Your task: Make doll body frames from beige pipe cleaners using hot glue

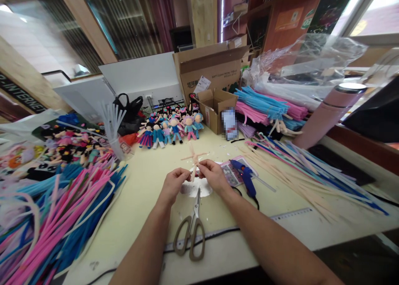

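My right hand pinches a small beige figure twisted from fuzzy pipe cleaners, with thin arms spread sideways and legs pointing down. Just left of its legs, my left hand is closed, thumb against forefinger; whether a strand lies in that pinch is too small to see. Below both hands, scissors with grey-brown handles lie on the table, blades pointing away from me. A blue glue gun rests to the right of my right hand.
Pipe cleaners heap at left; loose strands fan out at right. Finished dolls stand at the back beside a small cardboard box. A pink thermos stands far right. A ruler lies near the table's front edge.
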Available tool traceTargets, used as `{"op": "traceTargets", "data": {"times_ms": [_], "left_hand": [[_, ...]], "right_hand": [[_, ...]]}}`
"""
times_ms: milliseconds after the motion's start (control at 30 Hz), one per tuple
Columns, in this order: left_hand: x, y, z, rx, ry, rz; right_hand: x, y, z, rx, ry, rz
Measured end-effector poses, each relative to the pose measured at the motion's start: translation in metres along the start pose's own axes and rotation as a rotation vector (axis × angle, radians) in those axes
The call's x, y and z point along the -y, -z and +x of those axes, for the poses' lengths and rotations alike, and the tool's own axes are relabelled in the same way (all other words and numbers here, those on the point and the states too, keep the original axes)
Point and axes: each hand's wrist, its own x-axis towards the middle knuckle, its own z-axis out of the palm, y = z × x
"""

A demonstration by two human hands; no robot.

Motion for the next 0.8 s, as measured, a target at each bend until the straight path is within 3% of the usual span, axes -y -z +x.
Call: {"op": "traceTargets", "data": {"times_ms": [400, 800], "left_hand": [[0.0067, 0.0036, 0.0036, -0.095, 0.015, 0.116], [0.0042, 0.0027, 0.0019, -0.049, 0.005, 0.310]], "right_hand": [[0.0000, -0.0001, -0.0003, -0.009, 0.008, -0.003], [-0.0005, 0.0001, 0.0007, -0.013, 0.011, -0.005]]}}
